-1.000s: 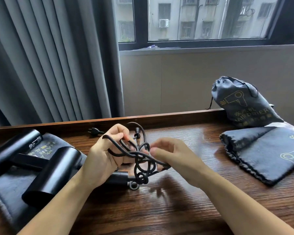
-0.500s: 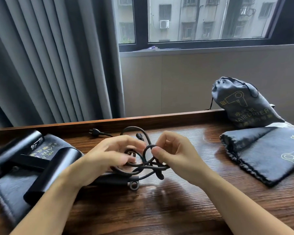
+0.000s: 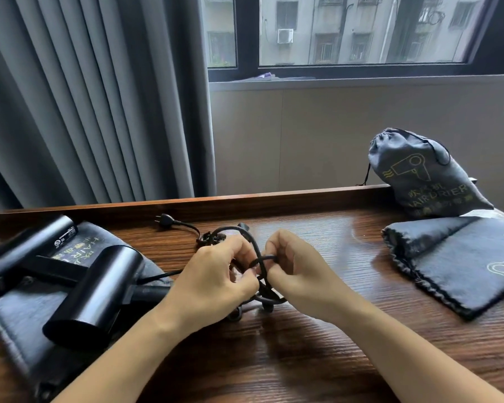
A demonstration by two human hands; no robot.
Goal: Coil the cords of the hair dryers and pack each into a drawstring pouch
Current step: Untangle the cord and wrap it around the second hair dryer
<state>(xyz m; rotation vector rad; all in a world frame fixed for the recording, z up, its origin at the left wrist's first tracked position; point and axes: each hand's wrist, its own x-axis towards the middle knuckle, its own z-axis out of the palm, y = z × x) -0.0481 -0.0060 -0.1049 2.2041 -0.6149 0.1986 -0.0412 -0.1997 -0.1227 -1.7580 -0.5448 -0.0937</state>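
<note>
- Both forearms reach in from the near edge; the left hand (image 3: pixel 213 282) and right hand (image 3: pixel 296 270) meet knuckles-up at mid-table, fingers curled.
- Each hand pinches a loop of the black cord (image 3: pixel 255 248), which bunches between and under them; its plug (image 3: pixel 166 221) lies behind, near the raised back rim of the wooden table (image 3: pixel 317 338).
- The near hair dryer (image 3: pixel 98 292) lies just left of the left hand on a flat pouch (image 3: pixel 15 315), a second hair dryer (image 3: pixel 26 245) behind it.
- Well to the right sit a filled drawstring pouch (image 3: pixel 419 175) and an empty pouch (image 3: pixel 460 260), with bare wood between them and the hands.
</note>
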